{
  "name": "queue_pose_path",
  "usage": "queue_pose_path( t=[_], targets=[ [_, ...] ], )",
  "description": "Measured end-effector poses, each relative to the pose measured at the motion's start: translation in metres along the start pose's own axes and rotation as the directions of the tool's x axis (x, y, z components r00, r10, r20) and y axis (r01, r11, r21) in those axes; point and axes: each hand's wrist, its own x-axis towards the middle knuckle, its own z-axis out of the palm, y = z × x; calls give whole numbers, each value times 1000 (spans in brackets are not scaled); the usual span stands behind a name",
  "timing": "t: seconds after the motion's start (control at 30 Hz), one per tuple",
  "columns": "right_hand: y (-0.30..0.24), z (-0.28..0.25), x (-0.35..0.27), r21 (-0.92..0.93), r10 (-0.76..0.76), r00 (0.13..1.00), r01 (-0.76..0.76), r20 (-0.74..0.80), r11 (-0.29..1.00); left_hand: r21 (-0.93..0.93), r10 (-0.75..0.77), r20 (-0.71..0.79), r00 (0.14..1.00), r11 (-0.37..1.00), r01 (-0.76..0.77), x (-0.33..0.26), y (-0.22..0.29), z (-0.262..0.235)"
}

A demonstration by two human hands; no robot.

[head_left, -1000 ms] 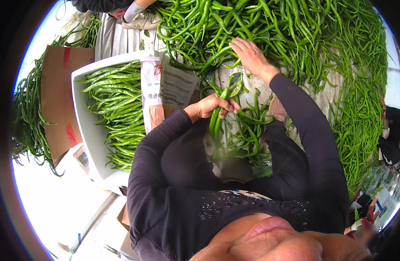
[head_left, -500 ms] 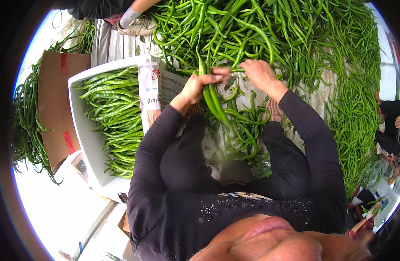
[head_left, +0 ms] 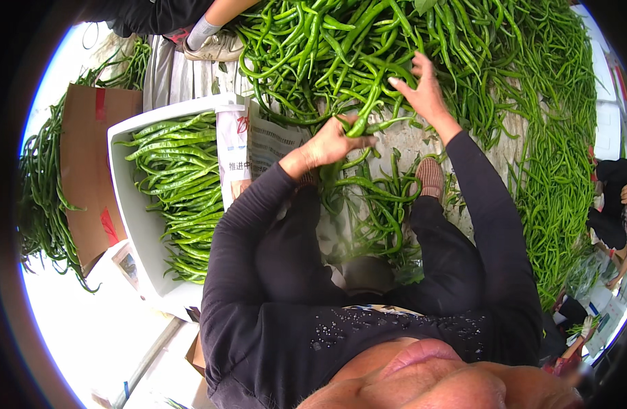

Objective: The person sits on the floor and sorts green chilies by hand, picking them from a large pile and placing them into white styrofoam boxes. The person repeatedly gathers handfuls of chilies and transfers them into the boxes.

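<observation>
My left hand (head_left: 332, 144) grips a small bunch of long green peppers (head_left: 362, 117) just above my knees. My right hand (head_left: 424, 87) reaches forward into the big heap of green peppers (head_left: 368, 48), fingers spread and touching the peppers on top. A few loose peppers (head_left: 378, 198) lie on the ground between my legs. To my left stands a white box (head_left: 126, 204) with green peppers (head_left: 184, 184) laid in rows.
A newspaper (head_left: 259, 146) lines the box's right side. A brown cardboard flap (head_left: 88, 170) and more peppers (head_left: 41, 198) lie further left. Another person's shoe (head_left: 214, 46) is at the top; another person sits at the far right (head_left: 609, 198).
My right hand has left the bunch and reached out again into the heap. My left hand has stayed near my knees, still holding the peppers.
</observation>
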Motion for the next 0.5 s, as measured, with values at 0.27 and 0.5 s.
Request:
queue_pose_path(
  t=[0.27,0.5],
  targets=[
    [53,25,-4,-324,-72,976,137,205,936,-462,107,223,969,887,8,-26,20,17],
    [49,-6,-3,-198,-109,939,181,326,963,-729,39,18,999,685,-14,-46,5,-2]
  ],
)
